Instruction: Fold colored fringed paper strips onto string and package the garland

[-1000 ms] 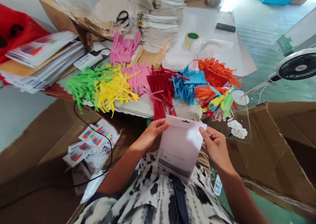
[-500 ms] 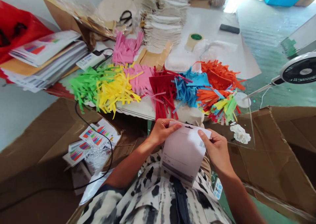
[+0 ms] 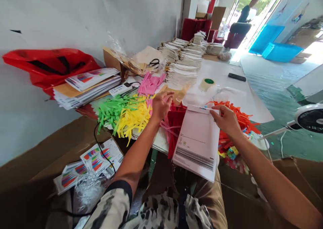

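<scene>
Lengthwise, the white packet [image 3: 196,146] points forward, top edge perhaps folded.

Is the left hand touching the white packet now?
Apart. The head view shows dark red fringe in the gap between the left hand and the white packet.

The white-covered table [image 3: 224,69] bears green fringed strips [image 3: 111,110] and yellow fringed strips [image 3: 136,117] along its near edge — a flat black oblong object [image 3: 237,77] near its right edge.
</scene>
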Demonstrator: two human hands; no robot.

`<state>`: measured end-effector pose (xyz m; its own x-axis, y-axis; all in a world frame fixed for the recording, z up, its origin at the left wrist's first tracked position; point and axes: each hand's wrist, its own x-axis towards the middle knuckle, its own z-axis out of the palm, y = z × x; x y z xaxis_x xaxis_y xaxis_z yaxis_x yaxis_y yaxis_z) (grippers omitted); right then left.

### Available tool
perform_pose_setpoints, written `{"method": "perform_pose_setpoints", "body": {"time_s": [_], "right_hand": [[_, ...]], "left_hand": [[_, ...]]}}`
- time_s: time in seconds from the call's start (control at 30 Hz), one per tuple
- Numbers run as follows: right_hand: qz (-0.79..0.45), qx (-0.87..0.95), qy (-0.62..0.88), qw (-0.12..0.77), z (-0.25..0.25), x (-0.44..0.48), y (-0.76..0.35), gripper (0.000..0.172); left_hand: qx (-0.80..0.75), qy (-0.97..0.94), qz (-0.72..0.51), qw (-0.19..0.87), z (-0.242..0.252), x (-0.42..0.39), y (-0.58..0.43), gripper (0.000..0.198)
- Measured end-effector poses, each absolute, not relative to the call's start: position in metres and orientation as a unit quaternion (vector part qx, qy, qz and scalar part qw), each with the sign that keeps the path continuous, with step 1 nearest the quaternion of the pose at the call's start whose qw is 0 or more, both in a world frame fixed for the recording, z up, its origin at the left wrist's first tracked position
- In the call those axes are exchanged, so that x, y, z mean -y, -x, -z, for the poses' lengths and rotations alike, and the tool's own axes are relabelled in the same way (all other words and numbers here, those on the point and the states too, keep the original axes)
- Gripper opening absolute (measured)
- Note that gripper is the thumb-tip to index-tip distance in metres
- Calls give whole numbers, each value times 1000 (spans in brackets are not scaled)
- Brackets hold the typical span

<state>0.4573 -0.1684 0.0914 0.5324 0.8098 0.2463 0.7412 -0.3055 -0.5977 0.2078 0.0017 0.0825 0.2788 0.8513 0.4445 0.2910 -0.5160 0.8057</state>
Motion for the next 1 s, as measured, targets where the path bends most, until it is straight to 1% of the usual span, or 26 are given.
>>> {"method": "perform_pose_setpoints", "body": {"time_s": [0.07, 0.13, 0.2, 0.27, 0.37, 0.43, 0.5, 0.57, 0.63, 0.7, 0.77, 0.8, 0.83, 0.9, 0.93, 0.97, 1.0], "right_hand": [[2, 509, 821, 259, -84, 158, -468, 41], [68, 537, 817, 200, -79, 152, -474, 40], [113, 556, 806, 169, -79, 149, -475, 39], [126, 577, 789, 171, -82, 145, -471, 38], [113, 610, 756, 207, -88, 139, -461, 34], [100, 627, 735, 236, -91, 137, -453, 33], [92, 638, 716, 266, -98, 137, -447, 33], [111, 643, 695, 301, -110, 140, -440, 35], [159, 645, 671, 329, -130, 146, -434, 42], [219, 646, 646, 341, -156, 156, -426, 53], [250, 651, 627, 349, -183, 170, -417, 64], [241, 651, 625, 358, -195, 179, -413, 67], [211, 648, 628, 376, -206, 188, -409, 65], [106, 613, 639, 453, -219, 207, -402, 52], [43, 581, 639, 503, -222, 216, -399, 44], [-16, 542, 632, 553, -223, 226, -397, 39], [-61, 503, 619, 601, -223, 235, -395, 36]], "left_hand": [[-471, -735, -396, 284, -84, -35, -209, 24], [-501, -733, -354, 294, -83, -60, -216, 23], [-495, -741, -325, 315, -78, -76, -231, 21], [-477, -750, -298, 347, -70, -84, -250, 22], [-438, -754, -289, 395, -62, -88, -272, 24], [-408, -748, -317, 416, -66, -89, -275, 17], [-373, -741, -359, 427, -81, -90, -270, 11], [-334, -738, -392, 437, -106, -86, -259, 13], [-280, -739, -406, 459, -137, -75, -247, 16], [-195, -741, -406, 498, -170, -52, -234, 22], [-137, -754, -390, 510, -200, -22, -221, 24], [-114, -752, -377, 529, -212, -5, -216, 22], [-90, -751, -359, 546, -223, 11, -211, 20], [-59, -754, -340, 560, -238, 39, -203, 19], [-52, -749, -342, 566, -242, 50, -200, 22], [-49, -737, -346, 578, -244, 58, -199, 31], [-47, -720, -349, 598, -244, 64, -198, 45]]}}
